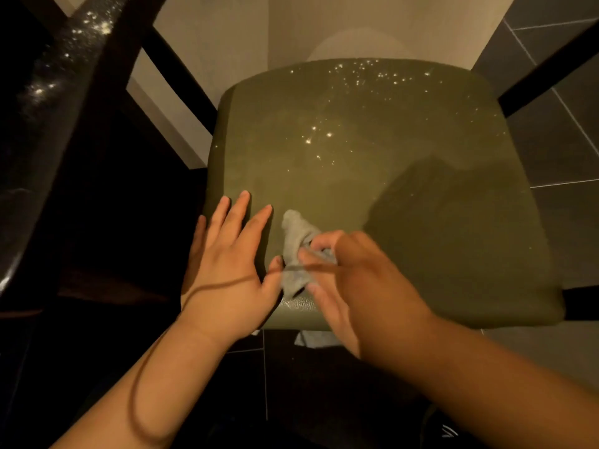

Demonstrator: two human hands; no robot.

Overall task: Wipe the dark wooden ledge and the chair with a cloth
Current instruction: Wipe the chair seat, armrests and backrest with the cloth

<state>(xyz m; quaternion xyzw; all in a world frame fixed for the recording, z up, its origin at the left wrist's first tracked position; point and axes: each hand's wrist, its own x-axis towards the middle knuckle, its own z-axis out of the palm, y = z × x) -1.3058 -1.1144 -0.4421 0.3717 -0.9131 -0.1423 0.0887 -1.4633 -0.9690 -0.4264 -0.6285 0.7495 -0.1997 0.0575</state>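
Lighting is dim and yellowish, so bear with me. View is straight down onto an olive-green padded chair seat [372,196], which fills most of what you can see. The small crumpled grey cloth [296,234] sits on the seat close to its front edge, left of the middle, right between the two hands. One end of it pokes toward the centre of the seat, and the rest is bunched up.

Right hand [353,277] has its fingers curled round the cloth, with thumb and fingertips pinching the bunched part. It's blurred, so I can't make out the grip any finer than that. Left hand [227,264] lies flat on the front left corner of the seat, fingers straight and spread, holding nothing. Its thumb tip is right up against the cloth's edge, and the little finger hangs over the seat's left side.

The back half of the seat is dotted with bright little specks [324,137], and a dark shadow covers part of the right side. The dark wooden ledge [87,102] runs diagonally up the left, well apart from the cloth, with glinting specks beside it along the top.

Dark slats [175,66] show between ledge and seat, with a beige wall [227,37] behind them. Grey floor tiles [557,140] are off to the right. A thin dark cord [136,384] loops across the left wrist and forearm.
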